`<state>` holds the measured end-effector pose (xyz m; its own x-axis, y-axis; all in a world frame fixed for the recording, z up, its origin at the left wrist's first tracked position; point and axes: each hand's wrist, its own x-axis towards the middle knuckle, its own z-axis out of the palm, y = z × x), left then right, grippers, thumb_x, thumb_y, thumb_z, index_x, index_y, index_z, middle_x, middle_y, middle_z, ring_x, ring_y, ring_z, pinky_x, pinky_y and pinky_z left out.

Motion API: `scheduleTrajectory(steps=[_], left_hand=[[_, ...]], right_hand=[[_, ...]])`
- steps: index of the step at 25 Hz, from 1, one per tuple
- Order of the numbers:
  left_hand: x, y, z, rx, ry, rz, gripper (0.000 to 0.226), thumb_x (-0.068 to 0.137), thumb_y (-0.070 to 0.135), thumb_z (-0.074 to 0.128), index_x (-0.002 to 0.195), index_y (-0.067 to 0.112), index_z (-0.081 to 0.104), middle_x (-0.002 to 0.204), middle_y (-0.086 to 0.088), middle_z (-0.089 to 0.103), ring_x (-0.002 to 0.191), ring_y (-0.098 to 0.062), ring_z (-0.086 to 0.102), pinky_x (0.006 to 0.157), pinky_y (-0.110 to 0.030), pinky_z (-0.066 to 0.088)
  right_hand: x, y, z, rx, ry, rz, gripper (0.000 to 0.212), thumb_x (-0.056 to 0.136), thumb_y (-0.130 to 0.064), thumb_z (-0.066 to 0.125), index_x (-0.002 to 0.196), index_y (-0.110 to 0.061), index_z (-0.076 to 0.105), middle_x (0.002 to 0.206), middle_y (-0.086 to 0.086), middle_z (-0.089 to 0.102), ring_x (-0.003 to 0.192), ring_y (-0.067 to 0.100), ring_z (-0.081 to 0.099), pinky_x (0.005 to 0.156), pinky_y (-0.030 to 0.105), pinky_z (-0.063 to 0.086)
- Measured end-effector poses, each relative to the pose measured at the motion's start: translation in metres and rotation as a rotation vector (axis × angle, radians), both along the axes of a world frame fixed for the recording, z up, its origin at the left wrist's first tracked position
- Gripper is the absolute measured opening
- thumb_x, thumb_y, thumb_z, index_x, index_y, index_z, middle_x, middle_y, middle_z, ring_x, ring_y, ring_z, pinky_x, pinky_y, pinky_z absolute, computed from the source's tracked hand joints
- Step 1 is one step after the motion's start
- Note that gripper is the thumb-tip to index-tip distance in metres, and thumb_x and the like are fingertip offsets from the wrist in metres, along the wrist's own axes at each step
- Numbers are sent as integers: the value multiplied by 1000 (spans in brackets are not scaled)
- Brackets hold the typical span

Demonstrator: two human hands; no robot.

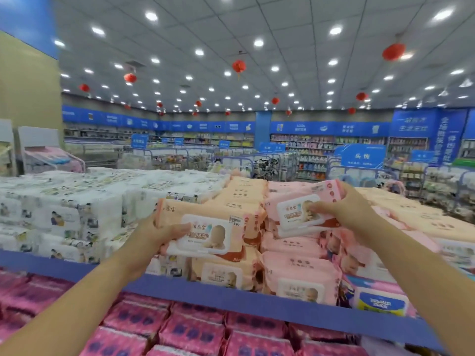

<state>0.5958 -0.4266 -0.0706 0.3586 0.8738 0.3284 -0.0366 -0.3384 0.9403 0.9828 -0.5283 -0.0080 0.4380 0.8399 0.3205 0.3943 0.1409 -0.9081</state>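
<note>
Peach pack, pink pack in hands

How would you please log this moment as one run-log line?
left hand: grips orange wipes pack | right hand: grips pink wipes pack | both by stacked packs on blue-edged shelf

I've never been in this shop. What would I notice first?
First, the two packs held up in the middle: the left hand grips an orange pack and the right hand grips a pink pack, above the stacks on a blue shelf. Next, the red lanterns hanging from the bright ceiling, and the white packs piled at left.
</note>
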Motion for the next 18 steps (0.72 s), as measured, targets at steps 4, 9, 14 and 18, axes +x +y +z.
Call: scheduleTrajectory(steps=[4,9,14,18], left_hand=[[19,68,-15,2,146,-133,128,42,58,99,150,17,45,78,-10,63,62,-16,53,53,-27,42],[42,99,-28,21,107,-212,119,36,62,98,143,31,54,118,-7,77,108,-29,73,97,-54,53],[35,119,-45,119,211,-139,107,39,60,99,135,37,60,105,-9,79,95,-42,75,76,-63,61],[30,124,-48,267,317,-150,109,41,62,96,139,41,54,110,4,78,93,-25,77,72,-50,65]], right_hand=[[10,34,-14,-49,-59,-43,83,58,-20,98,125,-22,50,109,5,75,91,21,77,84,49,62],[25,43,-2,-288,-246,-68,82,62,-24,97,129,-14,51,118,7,70,100,23,72,88,45,61],[22,41,11,-600,-939,-172,100,66,-46,89,151,-25,40,148,1,51,128,25,51,107,43,44],[7,46,-3,-600,-1263,-163,53,85,-50,71,127,-19,63,118,0,62,106,21,60,83,34,50]])
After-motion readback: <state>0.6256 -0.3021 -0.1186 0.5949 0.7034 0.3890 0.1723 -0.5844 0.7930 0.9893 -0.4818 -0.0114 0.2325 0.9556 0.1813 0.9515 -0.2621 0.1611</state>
